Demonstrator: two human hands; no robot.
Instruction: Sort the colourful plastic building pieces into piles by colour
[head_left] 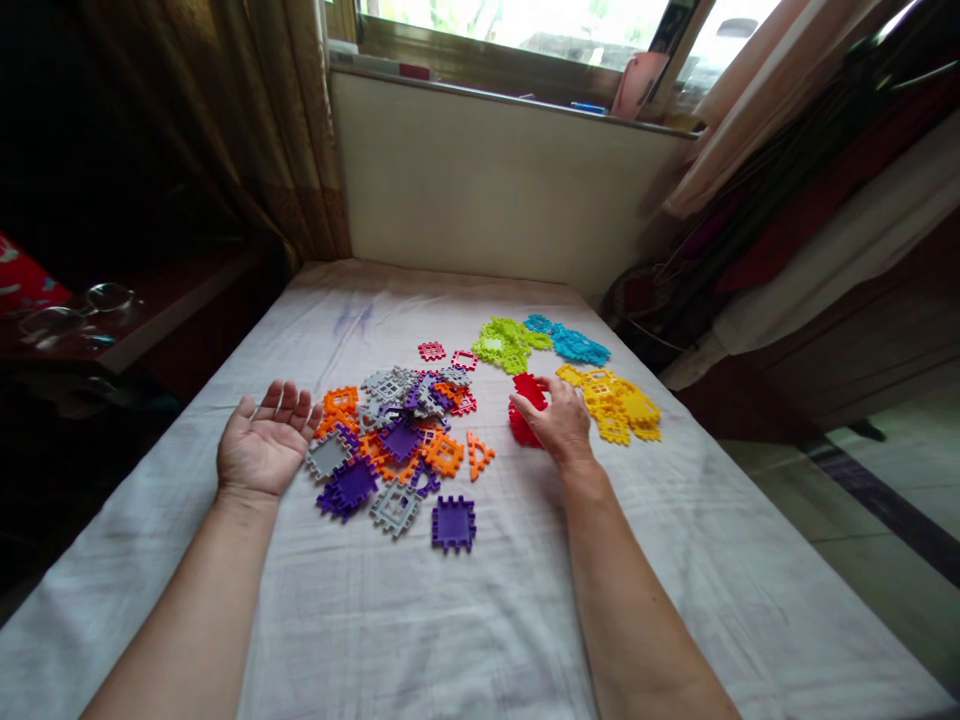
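Note:
My left hand rests palm up with its fingers stretched out, beside the left edge of a mixed heap of toothed plastic building tiles. That heap holds purple tiles, grey tiles and orange tiles, with a few pinkish-red frames at its far side. To the right, my right hand curls its thumb and fingers around red building tiles. Part of the red group is hidden under that hand, so how many tiles it grips is unclear.
Sorted piles lie beyond and beside my right hand: lime green tiles, blue tiles and yellow tiles. A pale sheet covers the bed-like surface. Eyeglasses sit on a dark side table at left; hanging clothes crowd the right.

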